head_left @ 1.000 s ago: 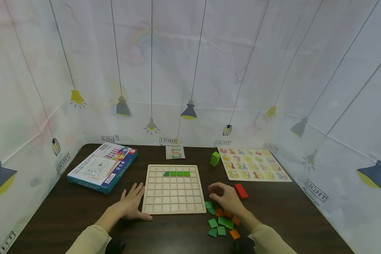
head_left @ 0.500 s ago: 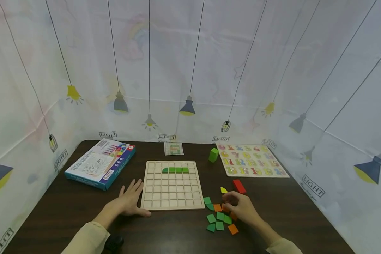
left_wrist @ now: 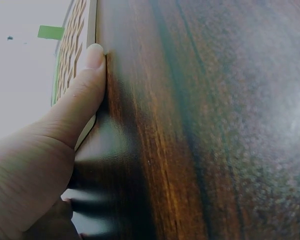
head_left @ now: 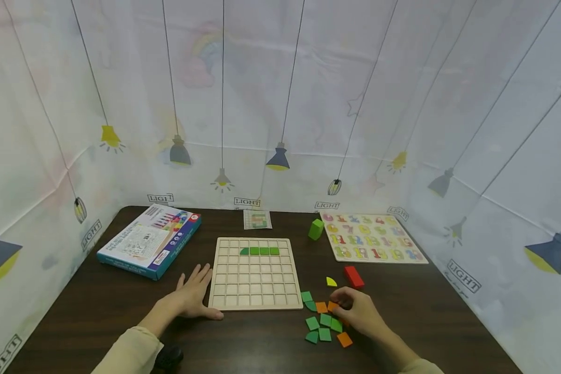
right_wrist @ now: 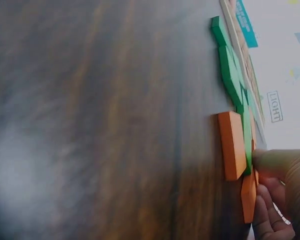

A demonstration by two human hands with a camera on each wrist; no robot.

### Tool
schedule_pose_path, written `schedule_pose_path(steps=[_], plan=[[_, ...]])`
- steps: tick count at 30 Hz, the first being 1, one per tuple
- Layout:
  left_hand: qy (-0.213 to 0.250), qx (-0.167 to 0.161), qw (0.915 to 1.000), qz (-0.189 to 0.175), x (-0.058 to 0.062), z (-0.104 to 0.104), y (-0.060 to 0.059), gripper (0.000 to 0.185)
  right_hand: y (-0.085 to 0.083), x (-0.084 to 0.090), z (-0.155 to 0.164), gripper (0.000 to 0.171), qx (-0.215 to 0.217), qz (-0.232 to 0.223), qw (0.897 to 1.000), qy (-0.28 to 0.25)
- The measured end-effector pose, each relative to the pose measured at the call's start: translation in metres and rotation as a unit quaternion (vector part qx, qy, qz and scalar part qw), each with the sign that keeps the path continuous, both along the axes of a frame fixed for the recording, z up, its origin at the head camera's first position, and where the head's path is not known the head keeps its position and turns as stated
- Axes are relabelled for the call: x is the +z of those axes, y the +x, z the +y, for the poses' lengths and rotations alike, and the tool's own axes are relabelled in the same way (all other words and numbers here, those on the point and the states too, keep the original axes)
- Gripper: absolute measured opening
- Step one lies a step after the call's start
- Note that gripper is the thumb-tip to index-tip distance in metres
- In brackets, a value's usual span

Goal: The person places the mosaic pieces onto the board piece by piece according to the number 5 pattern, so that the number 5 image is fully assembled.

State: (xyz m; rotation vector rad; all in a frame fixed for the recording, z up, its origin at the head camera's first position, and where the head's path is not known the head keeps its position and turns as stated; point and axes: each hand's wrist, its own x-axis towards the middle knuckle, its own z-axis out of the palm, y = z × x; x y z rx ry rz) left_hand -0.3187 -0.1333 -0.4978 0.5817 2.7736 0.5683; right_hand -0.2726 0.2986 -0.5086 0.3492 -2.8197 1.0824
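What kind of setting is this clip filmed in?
Probably a makeshift recording booth set up for tabletop puzzle play: a dark wooden table closed in by white sheets printed with lamps, holding a wooden grid board, a number puzzle and loose coloured tiles.

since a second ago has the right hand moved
Yes. The right hand has come toward the person, from beside the red block onto the loose tiles.

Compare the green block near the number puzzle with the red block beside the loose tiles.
The green block stands on end, tilted, apart from the tiles; the red block lies flat near the right hand. The green one sits farther back. Both rest untouched on the table.
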Motion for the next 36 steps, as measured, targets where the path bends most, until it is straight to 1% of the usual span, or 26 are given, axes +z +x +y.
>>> schedule_pose_path(steps=[3,5,11,17,22,26,31,36], plan=[[0.005,-0.001,1.0,-0.002,0.002,0.0,0.0,0.12,-0.003,0.002,-0.003,0.019,0.015,0.005,1.0,-0.002],[0.005,-0.002,1.0,-0.003,0.003,0.0,0.0,0.12,-0.004,0.003,-0.003,0.021,0.015,0.003,1.0,0.003],[0.004,-0.003,1.0,0.0,0.001,0.0,0.0,0.119,-0.005,0.004,-0.002,0.026,-0.005,-0.019,1.0,0.018],[0.002,0.001,1.0,0.001,0.001,0.0,-0.001,0.12,-0.007,0.002,-0.002,0.026,-0.005,-0.023,1.0,0.007],[-0.001,0.001,1.0,-0.001,0.002,0.0,-0.001,0.12,-0.012,0.0,-0.001,0.025,-0.006,-0.02,1.0,-0.008],[0.001,0.001,1.0,0.002,0.002,-0.001,-0.001,0.12,-0.019,0.002,-0.006,0.026,0.007,0.005,1.0,-0.027],[0.002,-0.001,1.0,-0.004,0.0,-0.001,-0.002,0.12,-0.033,0.006,-0.023,0.029,0.03,0.042,0.997,-0.051],[0.001,-0.003,1.0,-0.007,0.0,-0.001,-0.002,0.12,-0.049,0.005,-0.043,0.029,0.051,0.085,0.994,-0.045]])
